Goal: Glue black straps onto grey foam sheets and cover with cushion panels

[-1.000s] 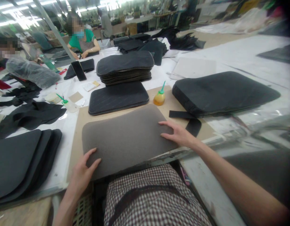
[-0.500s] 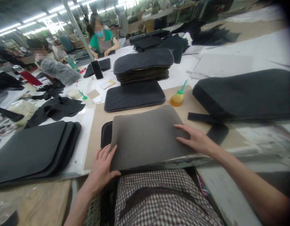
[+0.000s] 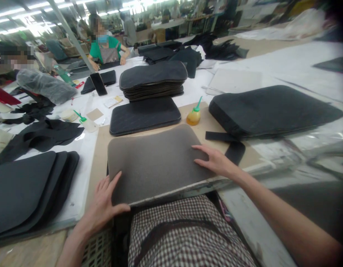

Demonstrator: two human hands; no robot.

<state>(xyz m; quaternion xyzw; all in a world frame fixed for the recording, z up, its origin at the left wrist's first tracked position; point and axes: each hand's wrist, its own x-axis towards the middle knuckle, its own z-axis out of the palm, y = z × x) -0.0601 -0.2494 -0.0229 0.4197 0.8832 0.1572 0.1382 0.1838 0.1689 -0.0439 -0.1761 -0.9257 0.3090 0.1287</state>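
Observation:
A grey-brown rounded sheet (image 3: pixel 154 163) lies flat at the table's front edge, covering nearly all of a black piece beneath it. My left hand (image 3: pixel 103 200) is at the sheet's left edge, thumb and index finger spread wide along the near corner. On the sheet's right part rests my right hand (image 3: pixel 213 159), open, with its fingers apart. Just behind the sheet lies a black rounded panel (image 3: pixel 145 115). Right of that panel stands a squeeze bottle (image 3: pixel 193 115) of amber liquid with a green nozzle. Black strips (image 3: pixel 235 152) lie beyond my right hand.
Stacked dark sheets (image 3: pixel 23 189) sit at the left, and a thick black stack (image 3: pixel 271 111) at the right. Further back are piled panels (image 3: pixel 153 79), a phone (image 3: pixel 98 83) against a pole, and black scraps (image 3: pixel 43 135). A co-worker (image 3: pixel 108 52) works across the table.
The sheet's left side has settled down and shifted left over the black piece, hiding most of it. My left hand has spread its fingers. The view has turned slightly right.

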